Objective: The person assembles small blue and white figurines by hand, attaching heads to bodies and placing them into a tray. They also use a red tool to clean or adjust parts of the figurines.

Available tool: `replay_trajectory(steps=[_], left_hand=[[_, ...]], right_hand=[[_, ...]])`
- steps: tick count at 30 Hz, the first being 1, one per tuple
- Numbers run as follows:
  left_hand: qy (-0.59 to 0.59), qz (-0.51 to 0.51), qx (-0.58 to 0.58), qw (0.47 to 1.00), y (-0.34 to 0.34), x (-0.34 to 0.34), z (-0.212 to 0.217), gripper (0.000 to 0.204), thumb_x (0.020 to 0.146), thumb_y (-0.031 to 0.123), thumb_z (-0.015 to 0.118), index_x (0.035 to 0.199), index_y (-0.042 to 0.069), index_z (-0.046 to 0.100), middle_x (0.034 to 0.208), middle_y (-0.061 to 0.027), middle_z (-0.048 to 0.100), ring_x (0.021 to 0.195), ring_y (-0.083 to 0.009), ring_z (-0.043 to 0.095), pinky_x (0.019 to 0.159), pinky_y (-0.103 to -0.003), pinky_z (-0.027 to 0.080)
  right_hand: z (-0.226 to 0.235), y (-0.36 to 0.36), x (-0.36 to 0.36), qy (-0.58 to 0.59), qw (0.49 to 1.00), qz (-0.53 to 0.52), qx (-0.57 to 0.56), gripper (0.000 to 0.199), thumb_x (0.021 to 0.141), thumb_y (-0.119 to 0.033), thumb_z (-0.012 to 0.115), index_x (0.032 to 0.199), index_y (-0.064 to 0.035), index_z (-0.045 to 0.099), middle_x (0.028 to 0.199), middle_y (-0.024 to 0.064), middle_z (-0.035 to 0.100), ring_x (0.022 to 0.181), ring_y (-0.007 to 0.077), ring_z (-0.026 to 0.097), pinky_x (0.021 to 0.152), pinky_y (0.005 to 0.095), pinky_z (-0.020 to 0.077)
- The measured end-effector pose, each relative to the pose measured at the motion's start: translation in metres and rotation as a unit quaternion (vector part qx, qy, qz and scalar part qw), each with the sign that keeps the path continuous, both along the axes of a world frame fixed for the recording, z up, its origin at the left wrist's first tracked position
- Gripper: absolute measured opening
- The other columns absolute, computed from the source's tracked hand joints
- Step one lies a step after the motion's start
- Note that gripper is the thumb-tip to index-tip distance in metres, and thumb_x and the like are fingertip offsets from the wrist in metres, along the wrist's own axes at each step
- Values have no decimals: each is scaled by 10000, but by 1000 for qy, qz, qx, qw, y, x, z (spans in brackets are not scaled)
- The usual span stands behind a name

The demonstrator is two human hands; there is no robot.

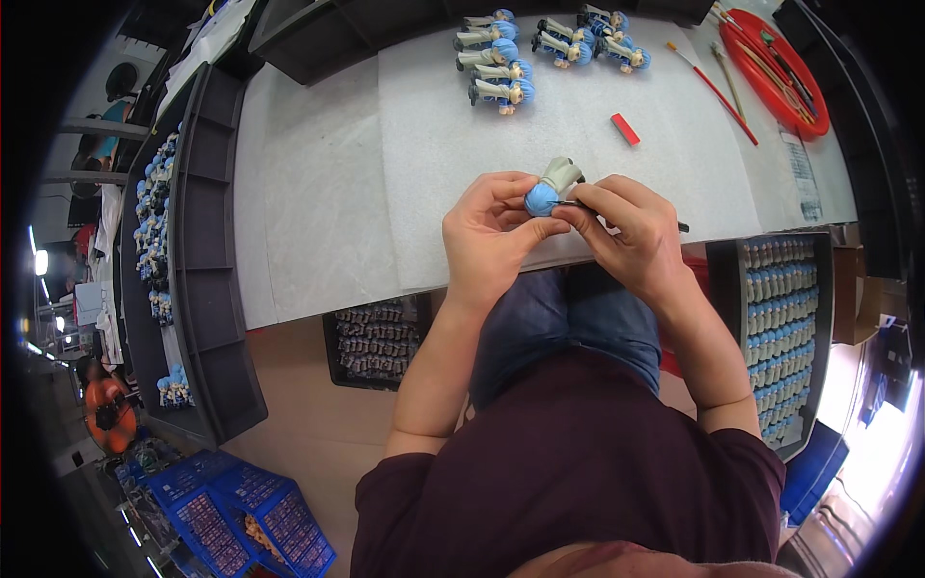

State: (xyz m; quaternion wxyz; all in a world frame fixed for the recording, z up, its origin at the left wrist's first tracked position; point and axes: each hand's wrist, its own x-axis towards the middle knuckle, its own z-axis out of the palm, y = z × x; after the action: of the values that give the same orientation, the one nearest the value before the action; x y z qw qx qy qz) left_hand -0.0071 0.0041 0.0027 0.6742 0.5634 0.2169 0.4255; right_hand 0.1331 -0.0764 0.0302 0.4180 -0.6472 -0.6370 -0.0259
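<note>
Near the front edge of the table, my left hand [488, 223] pinches a small figurine [541, 200] with light blue hair and a pale grey cape. Its head points toward me and the cape away. A slim dark pen-like tool [683, 227] is gripped in my right hand [631, 223]; its thin tip meets the blue hair, and its back end sticks out past my palm. The exact kind of tool is hidden by my fingers. Beyond my hands, similar figurines [501, 93] lie in a row, with a second group [567, 44] to their right.
A small red block [624, 130] and a red-handled brush [725, 104] lie on the table [318, 212]. At far right stands a red tray [819, 120] of brushes. Dark figurine trays flank me, one at left [207, 212] and one at right [824, 289]. Blue crates [231, 491] stand lower left.
</note>
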Motion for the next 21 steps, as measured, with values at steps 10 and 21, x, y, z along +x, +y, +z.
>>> replay_trajectory(steps=[10,21], left_hand=[[6,-2,3,1000,0,1,-1,371,668,-150,704,1004,-48,584,989,-124,611,873,-164,629,777,-287,567],[8,-1,10,1000,1,1,0,383,660,-154,704,1008,-43,590,995,-129,615,874,-161,628,781,-278,563]], right_hand=[[-2,0,0,4,1000,-11,-4,164,712,-169,730,815,-68,652,645,52,568,548,206,561,475,310,439],[-6,-1,-2,23,999,-23,-9,161,719,-170,727,819,-68,654,647,51,570,542,210,562,471,310,438]])
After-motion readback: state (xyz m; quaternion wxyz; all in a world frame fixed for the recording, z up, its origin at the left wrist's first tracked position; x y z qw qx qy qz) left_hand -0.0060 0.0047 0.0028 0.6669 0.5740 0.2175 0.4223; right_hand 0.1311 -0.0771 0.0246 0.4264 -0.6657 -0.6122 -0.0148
